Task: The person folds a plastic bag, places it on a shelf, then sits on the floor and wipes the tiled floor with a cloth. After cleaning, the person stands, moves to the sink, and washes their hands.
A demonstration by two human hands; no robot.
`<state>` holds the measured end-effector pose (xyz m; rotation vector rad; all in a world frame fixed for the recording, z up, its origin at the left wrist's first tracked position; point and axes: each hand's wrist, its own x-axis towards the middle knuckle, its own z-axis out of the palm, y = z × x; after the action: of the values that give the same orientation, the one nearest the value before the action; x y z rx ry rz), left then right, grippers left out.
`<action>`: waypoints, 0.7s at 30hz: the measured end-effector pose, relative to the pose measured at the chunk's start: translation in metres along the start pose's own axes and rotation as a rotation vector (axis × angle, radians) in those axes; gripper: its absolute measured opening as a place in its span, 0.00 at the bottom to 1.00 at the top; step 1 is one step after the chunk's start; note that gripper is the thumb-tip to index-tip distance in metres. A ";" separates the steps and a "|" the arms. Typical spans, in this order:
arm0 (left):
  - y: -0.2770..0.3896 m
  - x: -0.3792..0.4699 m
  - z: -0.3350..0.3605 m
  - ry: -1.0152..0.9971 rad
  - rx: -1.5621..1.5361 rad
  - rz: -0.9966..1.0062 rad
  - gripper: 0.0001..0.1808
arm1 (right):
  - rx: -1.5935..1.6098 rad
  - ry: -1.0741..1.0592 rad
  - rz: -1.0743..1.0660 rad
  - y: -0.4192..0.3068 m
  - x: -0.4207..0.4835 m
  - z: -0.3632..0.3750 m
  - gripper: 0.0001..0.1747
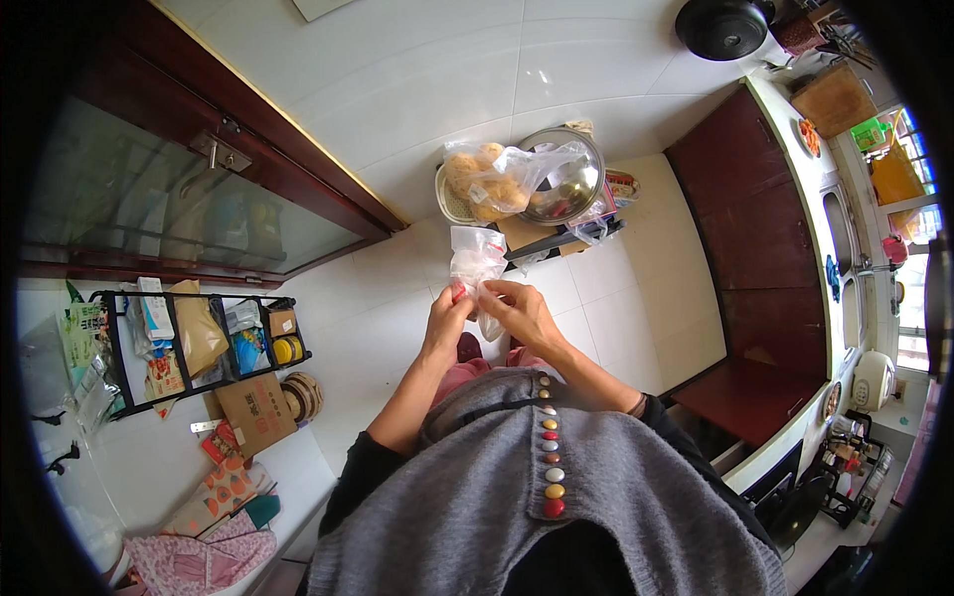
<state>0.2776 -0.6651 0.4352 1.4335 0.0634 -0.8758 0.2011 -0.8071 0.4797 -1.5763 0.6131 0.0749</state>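
Both my hands are on a translucent plastic bag with some red print, held in front of my body. My left hand grips its gathered lower part. From the other side, my right hand pinches the bag between thumb and fingers. The bag's wide end stands up above my fingers, and part of it hangs below them. What it contains I cannot tell. Beyond it lies a clear plastic bag of round, brownish-yellow produce, resting against a shiny metal lid.
A black shelf rack with packets stands at left, near a cardboard box and a glazed door. Dark red cabinets and a counter with a sink run along the right. A black pan hangs at the top.
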 end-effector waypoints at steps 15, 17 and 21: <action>0.019 -0.033 -0.013 -0.155 -0.177 -0.071 0.21 | 0.091 -0.473 -0.228 0.005 0.006 -0.024 0.26; 0.017 -0.035 -0.016 -0.156 -0.182 -0.077 0.20 | -0.069 -0.496 -0.282 0.001 0.006 -0.026 0.30; 0.015 -0.037 -0.017 -0.159 -0.244 -0.108 0.20 | -0.328 -0.402 -0.611 -0.006 0.004 -0.022 0.31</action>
<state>0.2677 -0.6339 0.4639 1.1376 0.1242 -1.0314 0.1997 -0.8294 0.4860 -1.9361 -0.2178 0.0315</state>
